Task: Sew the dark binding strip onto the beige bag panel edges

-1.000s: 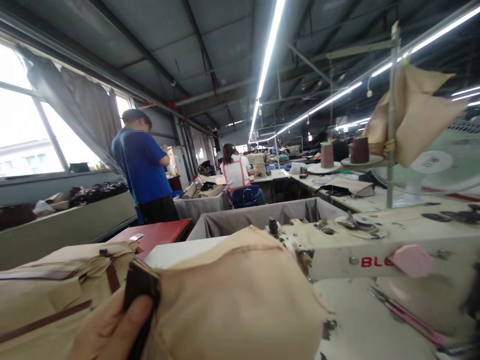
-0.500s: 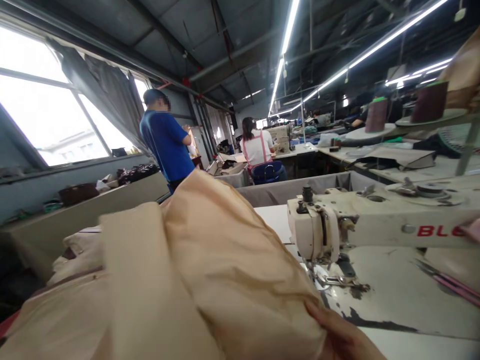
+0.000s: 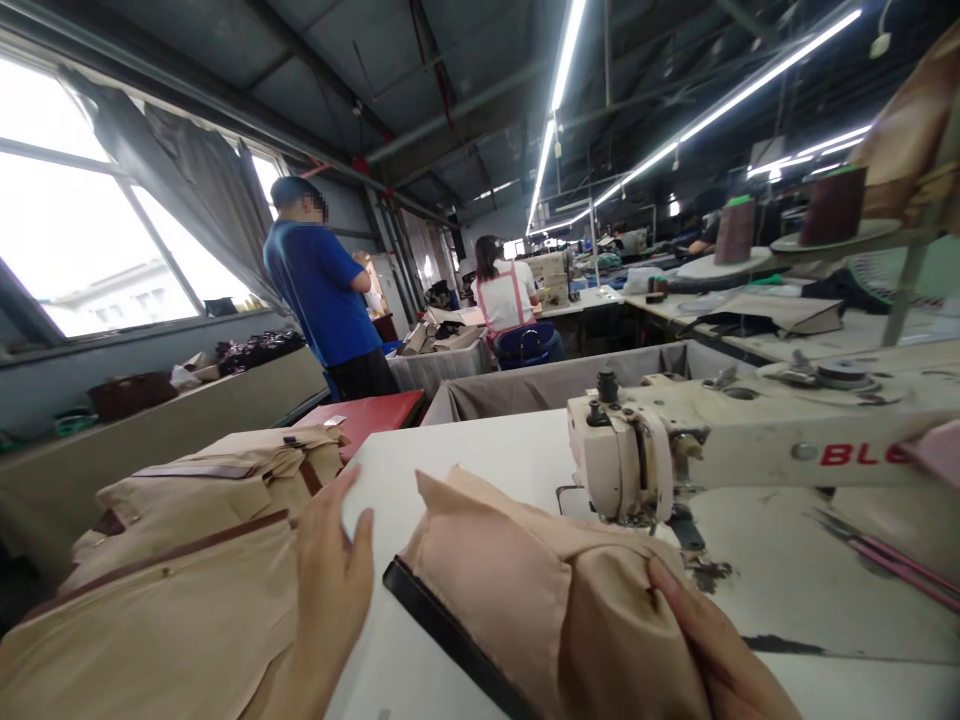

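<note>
My right hand (image 3: pixel 720 640) grips a beige fabric piece (image 3: pixel 495 560) with a black strip along its near edge, its thumb pressed into the folds. The cloth rests on the white tabletop (image 3: pixel 375 590), its far side close to the head of the sewing machine (image 3: pixel 615 450). To its left my left hand (image 3: pixel 334 570) is open, fingers spread, holding nothing. It is beside a stack of beige fabric pieces (image 3: pixel 180 610) with brown trim; I cannot tell whether it touches them.
Pink-handled scissors (image 3: pixel 892 565) lie on the machine bed at right. Thread cones (image 3: pixel 735 230) stand behind the machine. A grey cloth-lined bin (image 3: pixel 525 385) and a red board (image 3: pixel 375 415) lie beyond the table. A person in blue (image 3: pixel 319 280) stands ahead; another person (image 3: pixel 506 300) sits.
The beige fabric, raised high across the view before, now lies lower on the table, showing its black strip. My left hand has come into view, apart from it. My right hand keeps its grip.
</note>
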A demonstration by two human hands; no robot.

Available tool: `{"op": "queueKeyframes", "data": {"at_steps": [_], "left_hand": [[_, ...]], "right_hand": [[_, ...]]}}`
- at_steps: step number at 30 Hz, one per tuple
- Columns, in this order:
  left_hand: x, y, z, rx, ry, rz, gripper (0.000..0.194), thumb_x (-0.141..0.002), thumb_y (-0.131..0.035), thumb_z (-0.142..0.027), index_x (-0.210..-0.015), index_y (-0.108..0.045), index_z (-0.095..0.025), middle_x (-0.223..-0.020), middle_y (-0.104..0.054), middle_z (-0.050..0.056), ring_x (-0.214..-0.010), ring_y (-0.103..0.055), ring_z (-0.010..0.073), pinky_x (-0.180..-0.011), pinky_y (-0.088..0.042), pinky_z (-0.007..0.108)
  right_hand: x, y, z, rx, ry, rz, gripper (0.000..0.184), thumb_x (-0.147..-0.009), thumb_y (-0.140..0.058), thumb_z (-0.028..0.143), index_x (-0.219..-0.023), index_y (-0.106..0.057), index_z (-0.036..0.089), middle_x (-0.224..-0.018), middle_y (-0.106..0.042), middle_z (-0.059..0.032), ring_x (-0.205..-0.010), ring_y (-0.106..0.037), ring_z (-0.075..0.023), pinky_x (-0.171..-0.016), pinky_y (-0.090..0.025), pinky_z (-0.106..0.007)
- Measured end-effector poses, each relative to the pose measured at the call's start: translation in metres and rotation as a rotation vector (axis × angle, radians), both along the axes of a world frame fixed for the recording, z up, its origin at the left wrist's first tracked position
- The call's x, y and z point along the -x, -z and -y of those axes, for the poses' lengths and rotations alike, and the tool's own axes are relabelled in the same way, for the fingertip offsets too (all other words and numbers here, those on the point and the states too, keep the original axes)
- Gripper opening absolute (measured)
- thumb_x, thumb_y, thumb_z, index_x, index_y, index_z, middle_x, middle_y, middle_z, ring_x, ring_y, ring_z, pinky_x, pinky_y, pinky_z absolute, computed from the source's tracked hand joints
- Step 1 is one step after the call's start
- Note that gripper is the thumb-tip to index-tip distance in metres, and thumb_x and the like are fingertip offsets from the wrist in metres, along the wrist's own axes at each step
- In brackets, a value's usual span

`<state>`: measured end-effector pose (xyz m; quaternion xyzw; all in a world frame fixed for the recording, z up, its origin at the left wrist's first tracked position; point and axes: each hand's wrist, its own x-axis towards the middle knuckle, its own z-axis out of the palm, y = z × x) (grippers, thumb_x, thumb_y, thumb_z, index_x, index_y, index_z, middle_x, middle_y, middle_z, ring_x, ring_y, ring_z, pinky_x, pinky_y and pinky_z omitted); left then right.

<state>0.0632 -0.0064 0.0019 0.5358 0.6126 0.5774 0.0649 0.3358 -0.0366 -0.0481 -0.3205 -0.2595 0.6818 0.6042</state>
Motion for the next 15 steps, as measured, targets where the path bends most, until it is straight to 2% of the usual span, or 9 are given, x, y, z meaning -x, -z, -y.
{"op": "queueKeyframes", "data": {"at_steps": [1, 2, 3, 4, 5, 8, 11, 13, 15], "left_hand": [[-0.02, -0.007, 0.01, -0.103, 0.157, -0.297, 0.034, -0.086, -0.053, -0.019, -0.12, -0.055, -0.025, -0.125, -0.053, 0.006, -0.119, -0.044, 0.0245, -0.104, -0.032, 0.038], [-0.041, -0.014, 0.019, -0.172, 0.353, -0.486, 0.034, -0.09, -0.047, -0.02, -0.122, -0.055, -0.027, -0.122, -0.055, 0.006, -0.115, -0.047, 0.0228, -0.101, -0.035, 0.036], [-0.06, -0.018, 0.026, -0.226, 0.533, -0.601, 0.037, -0.092, -0.043, -0.023, -0.128, -0.05, -0.026, -0.121, -0.054, 0.008, -0.111, -0.049, 0.0224, -0.096, -0.039, 0.034], [-0.076, -0.02, 0.03, -0.251, 0.64, -0.661, 0.04, -0.092, -0.043, -0.026, -0.132, -0.046, -0.024, -0.118, -0.055, 0.009, -0.106, -0.05, 0.0219, -0.092, -0.041, 0.033], [-0.087, -0.019, 0.031, -0.255, 0.681, -0.696, 0.043, -0.093, -0.041, -0.025, -0.136, -0.042, -0.024, -0.116, -0.055, 0.01, -0.103, -0.051, 0.0216, -0.088, -0.043, 0.033], [-0.091, -0.009, 0.025, -0.081, 0.583, -0.848, 0.049, -0.09, -0.041, -0.017, -0.138, -0.039, -0.029, -0.105, -0.06, 0.008, -0.089, -0.055, 0.0219, -0.076, -0.046, 0.034], [-0.073, 0.001, 0.022, 0.231, 0.275, -1.033, 0.049, -0.083, -0.041, -0.007, -0.127, -0.054, -0.026, -0.098, -0.064, 0.01, -0.083, -0.058, 0.0252, -0.075, -0.047, 0.04], [-0.066, 0.002, 0.028, 0.179, 0.144, -0.998, 0.051, -0.082, -0.041, -0.006, -0.128, -0.052, -0.023, -0.114, -0.06, 0.013, -0.099, -0.056, 0.0288, -0.084, -0.046, 0.043], [-0.069, 0.0, 0.038, -0.001, 0.266, -0.855, 0.052, -0.086, -0.042, -0.011, -0.136, -0.042, -0.024, -0.125, -0.052, 0.012, -0.111, -0.05, 0.0265, -0.092, -0.044, 0.037]], "right_hand": [[0.002, -0.001, 0.0, -0.043, -0.006, 0.049, 0.035, -0.084, -0.058, 0.052, -0.108, -0.068, 0.028, -0.113, -0.067, -0.0004, -0.114, -0.056, -0.0279, -0.091, -0.052, -0.039], [0.005, -0.001, 0.0, -0.091, -0.009, 0.102, 0.04, -0.085, -0.054, 0.054, -0.111, -0.067, 0.027, -0.114, -0.067, -0.0025, -0.115, -0.054, -0.0293, -0.093, -0.05, -0.042], [0.007, -0.002, 0.0, -0.139, -0.006, 0.147, 0.044, -0.085, -0.052, 0.056, -0.114, -0.065, 0.026, -0.114, -0.067, -0.0046, -0.116, -0.054, -0.0304, -0.093, -0.049, -0.045], [0.009, -0.001, 0.0, -0.176, 0.0, 0.178, 0.047, -0.085, -0.051, 0.057, -0.116, -0.064, 0.024, -0.114, -0.067, -0.0062, -0.115, -0.055, -0.0308, -0.093, -0.049, -0.047], [0.01, -0.001, 0.0, -0.198, 0.001, 0.192, 0.049, -0.086, -0.05, 0.058, -0.117, -0.063, 0.023, -0.114, -0.067, -0.0074, -0.112, -0.057, -0.0301, -0.092, -0.049, -0.049], [0.004, -0.001, -0.001, -0.207, -0.036, 0.187, 0.045, -0.089, -0.044, 0.057, -0.108, -0.065, 0.022, -0.104, -0.071, -0.0074, -0.102, -0.064, -0.0267, -0.087, -0.052, -0.047], [-0.006, -0.003, -0.003, -0.181, -0.081, 0.11, 0.041, -0.092, -0.038, 0.054, -0.088, -0.068, 0.026, -0.09, -0.073, -0.0029, -0.092, -0.068, -0.0254, -0.082, -0.055, -0.042], [-0.009, -0.003, -0.003, -0.161, -0.123, 0.015, 0.041, -0.093, -0.037, 0.053, -0.079, -0.065, 0.026, -0.087, -0.074, -0.0023, -0.088, -0.069, -0.0253, -0.081, -0.055, -0.042], [-0.007, 0.0, -0.003, -0.201, -0.159, -0.015, 0.045, -0.092, -0.035, 0.053, -0.075, -0.065, 0.025, -0.085, -0.073, -0.005, -0.09, -0.068, -0.0265, -0.081, -0.054, -0.043]]}}
